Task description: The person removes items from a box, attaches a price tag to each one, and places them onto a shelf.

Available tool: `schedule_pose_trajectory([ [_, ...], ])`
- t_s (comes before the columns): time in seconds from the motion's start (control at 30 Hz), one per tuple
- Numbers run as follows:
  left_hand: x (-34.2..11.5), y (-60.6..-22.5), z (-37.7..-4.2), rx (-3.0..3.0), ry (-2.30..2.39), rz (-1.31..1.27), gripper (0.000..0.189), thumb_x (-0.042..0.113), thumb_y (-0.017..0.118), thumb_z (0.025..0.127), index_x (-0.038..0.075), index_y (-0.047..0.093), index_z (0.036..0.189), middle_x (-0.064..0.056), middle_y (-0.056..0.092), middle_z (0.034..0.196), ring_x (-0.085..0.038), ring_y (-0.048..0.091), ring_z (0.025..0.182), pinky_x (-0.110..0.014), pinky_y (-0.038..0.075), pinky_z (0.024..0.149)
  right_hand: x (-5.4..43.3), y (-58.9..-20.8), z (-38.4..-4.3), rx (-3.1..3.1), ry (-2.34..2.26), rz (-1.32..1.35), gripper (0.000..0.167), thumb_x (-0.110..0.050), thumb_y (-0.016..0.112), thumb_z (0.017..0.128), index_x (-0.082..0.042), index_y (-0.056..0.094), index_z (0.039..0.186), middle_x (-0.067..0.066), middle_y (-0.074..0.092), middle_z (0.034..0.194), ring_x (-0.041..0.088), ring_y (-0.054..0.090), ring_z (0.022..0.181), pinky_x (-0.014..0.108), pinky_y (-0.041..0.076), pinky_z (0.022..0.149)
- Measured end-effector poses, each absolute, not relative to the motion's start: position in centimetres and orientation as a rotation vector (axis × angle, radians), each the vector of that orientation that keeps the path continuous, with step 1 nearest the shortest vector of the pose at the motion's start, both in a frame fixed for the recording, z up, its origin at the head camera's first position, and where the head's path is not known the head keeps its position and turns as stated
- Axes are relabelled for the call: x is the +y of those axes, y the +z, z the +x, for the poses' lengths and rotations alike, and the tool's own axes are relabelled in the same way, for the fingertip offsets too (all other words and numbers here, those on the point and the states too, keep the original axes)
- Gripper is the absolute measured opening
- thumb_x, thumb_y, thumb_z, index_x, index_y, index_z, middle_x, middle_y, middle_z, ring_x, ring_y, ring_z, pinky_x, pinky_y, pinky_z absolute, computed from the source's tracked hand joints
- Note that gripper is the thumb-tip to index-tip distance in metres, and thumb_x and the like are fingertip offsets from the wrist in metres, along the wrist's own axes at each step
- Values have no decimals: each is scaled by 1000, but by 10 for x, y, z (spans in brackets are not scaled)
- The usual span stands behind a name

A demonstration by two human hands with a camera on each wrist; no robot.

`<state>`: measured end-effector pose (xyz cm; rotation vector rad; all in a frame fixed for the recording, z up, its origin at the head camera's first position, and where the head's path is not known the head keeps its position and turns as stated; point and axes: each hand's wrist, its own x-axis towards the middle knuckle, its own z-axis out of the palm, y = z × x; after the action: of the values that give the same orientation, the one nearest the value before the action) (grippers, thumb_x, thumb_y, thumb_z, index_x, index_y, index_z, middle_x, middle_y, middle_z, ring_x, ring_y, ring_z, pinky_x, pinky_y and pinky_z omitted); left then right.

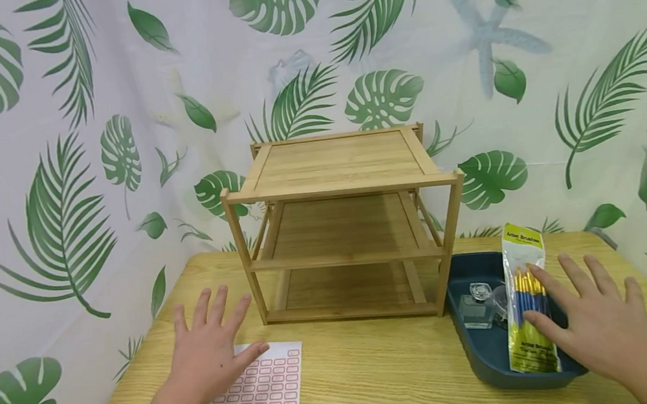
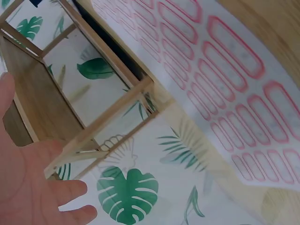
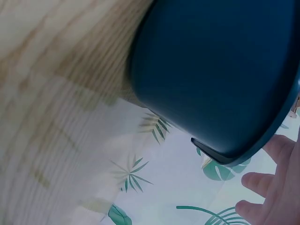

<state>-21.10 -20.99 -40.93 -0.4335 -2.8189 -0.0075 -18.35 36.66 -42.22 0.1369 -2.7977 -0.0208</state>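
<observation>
My left hand (image 1: 209, 353) hovers with spread fingers over a white sheet (image 1: 280, 388) printed with rows of red-outlined labels. In the left wrist view, the same sheet (image 2: 225, 89) lies to the side of the hand. At the right, my right hand (image 1: 610, 324) is spread above the dark blue bin (image 1: 488, 365). Its thumb and index finger overlap a packet of artist brushes (image 1: 524, 257) in the head view; whether they touch it cannot be told. The packet leans in the bin, beside a clear glass bottle (image 1: 477, 313). In the right wrist view, the bin's wall (image 3: 206, 70) fills much of the picture.
A three-tier wooden shelf (image 1: 337, 161) stands at the middle back of the wooden table (image 1: 369, 373). Behind it hangs a leaf-patterned cloth (image 1: 309, 54), which also runs along the left side. A small clear round item (image 1: 500, 299) sits in the bin near the bottle.
</observation>
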Motion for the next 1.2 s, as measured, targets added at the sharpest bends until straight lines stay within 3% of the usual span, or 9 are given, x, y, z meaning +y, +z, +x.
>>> schedule_pose_trajectory([
  [0.27, -189, -405, -207, -2761, -82, -530, 81, 69, 57, 92, 23, 40, 157, -18, 34, 160, -43, 24, 147, -72, 10, 112, 368, -420, -184, -2807, 10, 174, 83, -64, 55, 96, -27, 24, 163, 33, 27, 155, 59, 14, 142, 83, 12, 96],
  [0.57, -156, -399, -208, -2730, -243, -676, 83, 74, 43, 95, 24, 32, 160, -15, 39, 157, -41, 33, 143, -68, 18, 113, 371, -414, -185, -2907, 151, 190, 74, -57, 50, 102, -22, 25, 162, 37, 28, 153, 64, 20, 136, 85, 18, 93],
  [0.87, -114, -393, -210, -2746, -656, -829, 81, 69, 43, 98, 22, 28, 162, -8, 35, 161, -34, 35, 144, -61, 27, 114, 380, -413, -191, -2893, 516, 245, 65, -42, 46, 108, -4, 30, 158, 42, 30, 149, 67, 25, 132, 81, 24, 94],
  [1.07, -81, -388, -211, -2768, -968, -948, 78, 70, 41, 99, 30, 21, 162, 1, 31, 162, -27, 31, 147, -58, 29, 114, 383, -410, -193, -2882, 797, 254, 63, -36, 41, 110, 3, 26, 157, 42, 32, 148, 66, 29, 131, 79, 28, 94],
  [1.2, -60, -384, -212, -2802, -1147, -992, 76, 71, 41, 98, 38, 15, 162, 5, 26, 163, -23, 27, 149, -55, 29, 115, 385, -408, -194, -2931, 935, 184, 67, -40, 33, 111, 3, 16, 159, 44, 26, 150, 66, 29, 131, 79, 31, 93],
])
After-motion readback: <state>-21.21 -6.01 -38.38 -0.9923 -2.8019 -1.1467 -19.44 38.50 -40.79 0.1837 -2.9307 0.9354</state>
